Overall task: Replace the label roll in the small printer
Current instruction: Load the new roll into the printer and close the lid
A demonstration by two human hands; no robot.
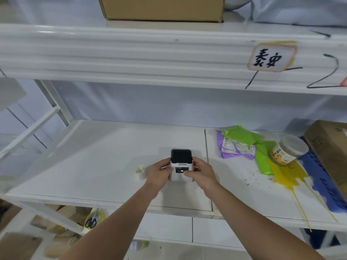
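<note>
A small white printer (181, 166) with a black lid on top and a lit indicator on its front stands on the white shelf board (105, 156). My left hand (159, 172) grips its left side. My right hand (201, 172) holds its right side, thumb on the front panel near the light. A small white label roll (140, 172) stands upright on the shelf just left of my left hand, apart from it.
To the right lie green and purple plastic bags (242, 145), a tipped clear jar (289, 150), yellow film (287, 175), a blue crate (319, 175) and a cardboard box (330, 147). A shelf beam with a label (272, 57) hangs overhead. Scissors (92, 221) sit below.
</note>
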